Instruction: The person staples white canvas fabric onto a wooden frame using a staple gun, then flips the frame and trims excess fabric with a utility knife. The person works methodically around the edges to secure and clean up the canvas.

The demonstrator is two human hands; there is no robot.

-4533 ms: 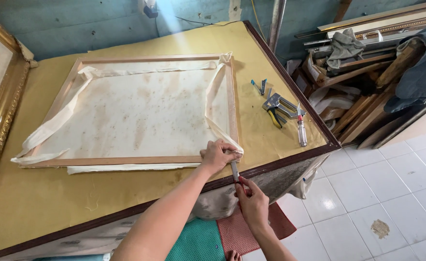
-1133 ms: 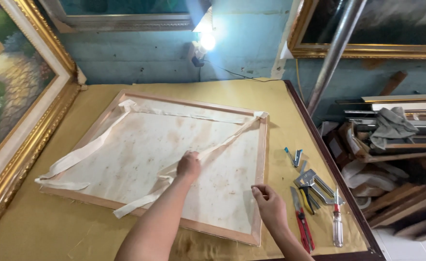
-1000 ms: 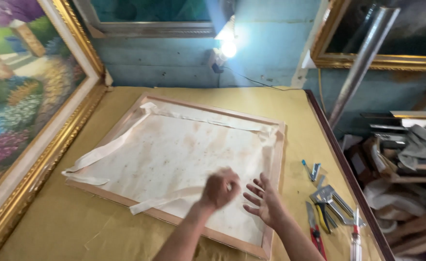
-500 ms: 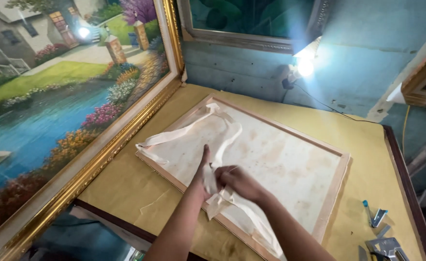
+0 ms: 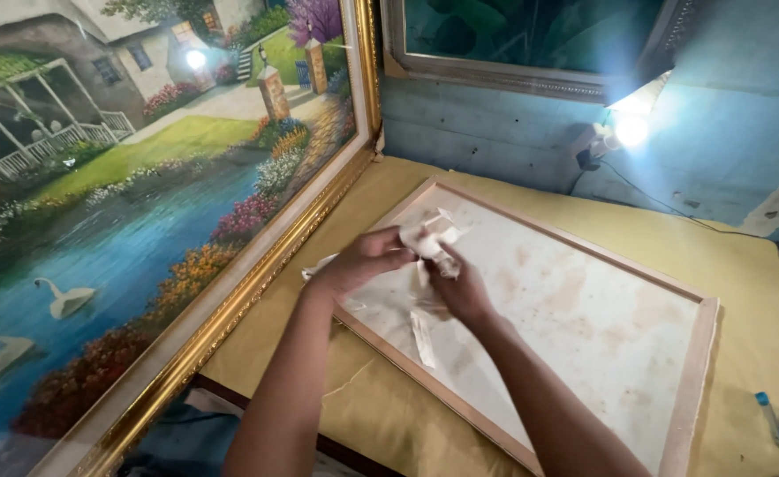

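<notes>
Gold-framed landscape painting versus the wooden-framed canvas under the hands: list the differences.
The landscape painting stands tilted at the table's edge; the canvas lies flat on the table. The painting shows bright colours; the canvas shows a stained, pale surface. The painting's frame is ornate gold; the canvas's is plain bare wood. Both are rectangular.

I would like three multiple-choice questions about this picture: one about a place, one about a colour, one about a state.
1. Where does the large landscape painting stand?
A. left of the wooden frame
B. right of it
C. on top of it

2. What colour is the table cover?
A. red
B. yellow
C. black

3. How is the canvas strip?
A. lying flat
B. rolled on a tube
C. bunched up in both hands

Answers: 1 A, it leans left of the wooden frame. 2 B, yellow shows around the frame. 3 C, the left hand and right hand gather it.
</notes>
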